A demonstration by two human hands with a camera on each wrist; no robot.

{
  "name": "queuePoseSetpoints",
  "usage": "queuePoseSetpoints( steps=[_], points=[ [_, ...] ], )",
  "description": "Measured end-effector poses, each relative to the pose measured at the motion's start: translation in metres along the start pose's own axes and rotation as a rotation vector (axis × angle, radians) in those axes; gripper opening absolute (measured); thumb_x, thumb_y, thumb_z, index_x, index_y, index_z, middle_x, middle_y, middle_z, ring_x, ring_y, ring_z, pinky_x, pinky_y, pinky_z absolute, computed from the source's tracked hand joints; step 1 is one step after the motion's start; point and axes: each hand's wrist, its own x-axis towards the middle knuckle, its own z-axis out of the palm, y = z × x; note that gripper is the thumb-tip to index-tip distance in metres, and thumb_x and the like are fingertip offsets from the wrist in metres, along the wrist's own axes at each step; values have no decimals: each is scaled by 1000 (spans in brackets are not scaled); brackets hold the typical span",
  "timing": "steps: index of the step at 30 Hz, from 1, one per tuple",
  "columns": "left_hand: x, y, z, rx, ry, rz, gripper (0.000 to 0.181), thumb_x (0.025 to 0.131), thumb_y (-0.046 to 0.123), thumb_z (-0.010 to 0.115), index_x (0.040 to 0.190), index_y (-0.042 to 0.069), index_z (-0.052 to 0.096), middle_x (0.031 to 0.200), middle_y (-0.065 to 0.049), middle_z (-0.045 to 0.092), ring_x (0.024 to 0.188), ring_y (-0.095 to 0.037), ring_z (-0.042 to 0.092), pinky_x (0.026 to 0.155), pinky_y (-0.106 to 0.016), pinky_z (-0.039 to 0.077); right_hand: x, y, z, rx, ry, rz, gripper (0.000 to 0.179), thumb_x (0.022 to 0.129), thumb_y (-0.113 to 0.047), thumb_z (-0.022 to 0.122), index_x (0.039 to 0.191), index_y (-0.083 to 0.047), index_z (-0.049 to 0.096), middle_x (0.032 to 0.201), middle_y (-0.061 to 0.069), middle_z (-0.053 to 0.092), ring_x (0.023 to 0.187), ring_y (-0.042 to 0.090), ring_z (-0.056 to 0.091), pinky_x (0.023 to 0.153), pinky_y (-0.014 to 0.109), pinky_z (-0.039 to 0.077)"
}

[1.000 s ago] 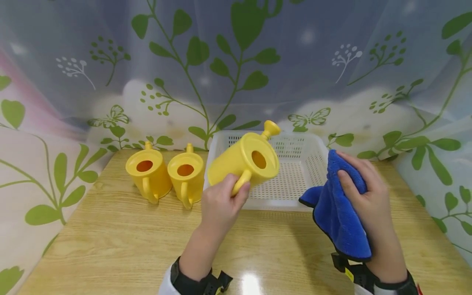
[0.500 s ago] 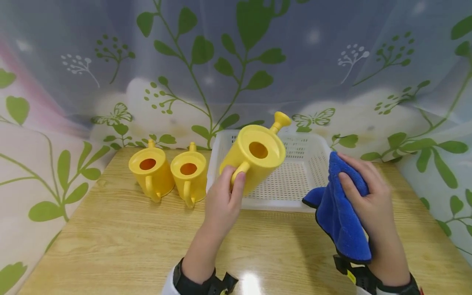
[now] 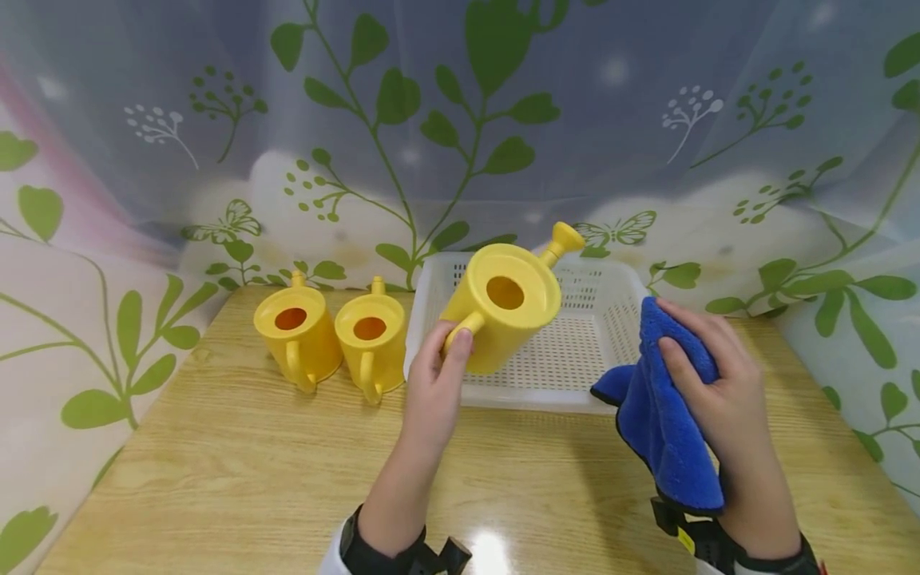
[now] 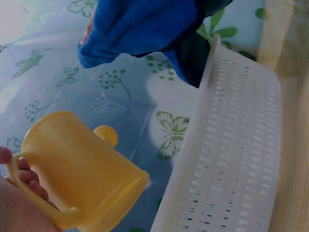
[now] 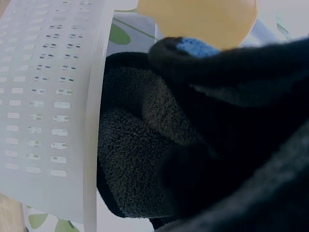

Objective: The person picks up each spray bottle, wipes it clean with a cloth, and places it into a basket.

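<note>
My left hand (image 3: pixel 436 383) grips the handle of a yellow watering can (image 3: pixel 496 319), tilted in the air over the left part of a white basket. Its spout points up and to the right. In the left wrist view, fingers curl through the handle of that watering can (image 4: pixel 77 164). On the right, my right hand (image 3: pixel 726 383) holds a folded blue cloth (image 3: pixel 668 431) with dark edging, near the basket's right front corner. The cloth's dark underside (image 5: pixel 140 145) fills much of the right wrist view and hides the right hand there.
The white perforated basket (image 3: pixel 532 397) stands at the back of the wooden table (image 3: pixel 237 479). Two more yellow watering cans, one at the far left (image 3: pixel 302 343) and one beside the basket (image 3: pixel 374 343), stand upright. A leaf-patterned curtain (image 3: pixel 431 120) hangs behind.
The watering can has risen slightly, moved a little right and turned more upright in my left hand. My right hand with the cloth stays almost where it was.
</note>
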Motion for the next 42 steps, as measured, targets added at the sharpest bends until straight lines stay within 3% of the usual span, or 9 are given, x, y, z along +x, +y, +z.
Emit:
queuePoseSetpoints(
  steps=[7,9,15,23,28,32,34,38,42],
  points=[
    [1,-11,3,99,156,66,22,90,14,65,77,1,54,73,1,41,75,-12,42,65,-23,35,0,0,3,-3,4,-3,34,88,0,64,122,0,64,115,-28,57,106,-7,52,89,9,37],
    [2,-16,4,190,185,188,25,86,14,68,71,3,52,69,0,44,72,-14,42,67,-24,34,0,1,3,-8,3,-3,34,89,0,64,122,-1,64,115,-29,56,106,-7,52,89,8,37],
    [8,-29,7,511,275,741,28,76,19,72,60,9,51,57,-1,48,62,-18,44,69,-35,36,-1,1,5,-5,-4,-1,35,88,1,65,122,-1,64,115,-28,56,105,-7,52,89,8,37],
    [12,-31,0,701,158,1080,28,82,25,68,63,14,49,61,3,47,61,-16,47,70,-37,38,-2,-2,5,-23,-28,6,36,86,1,68,122,-3,65,116,-30,56,107,-8,51,92,8,36],
    [11,-28,-4,800,54,1145,30,76,24,74,64,16,48,63,4,46,64,-15,47,71,-36,40,1,-9,9,-61,-65,-52,35,84,-3,72,119,-6,68,112,-21,59,105,-10,51,90,8,37],
    [10,-27,-2,840,0,1144,33,72,25,79,64,16,48,64,4,47,65,-15,47,71,-34,41,19,-22,13,-122,-135,-264,32,92,-34,65,112,-9,72,101,1,64,93,-1,54,80,12,41],
    [11,-26,-2,851,-18,1142,34,72,26,79,64,16,48,64,5,48,64,-15,47,72,-34,41,33,-32,15,-161,-205,-409,41,95,-46,56,109,-11,73,96,9,63,84,9,55,73,19,42],
    [12,-26,-2,875,-38,1145,34,72,28,79,64,16,49,63,5,48,64,-14,46,73,-32,41,60,-54,14,-265,-419,-661,43,99,-47,43,109,-18,73,93,5,62,78,18,55,66,31,44],
    [12,-26,-3,901,-58,1155,32,72,29,79,66,17,50,64,6,48,64,-13,45,74,-31,41,78,-69,14,-367,-628,-817,23,87,-35,70,107,-23,73,94,1,62,82,18,56,69,35,48]
  ],
)
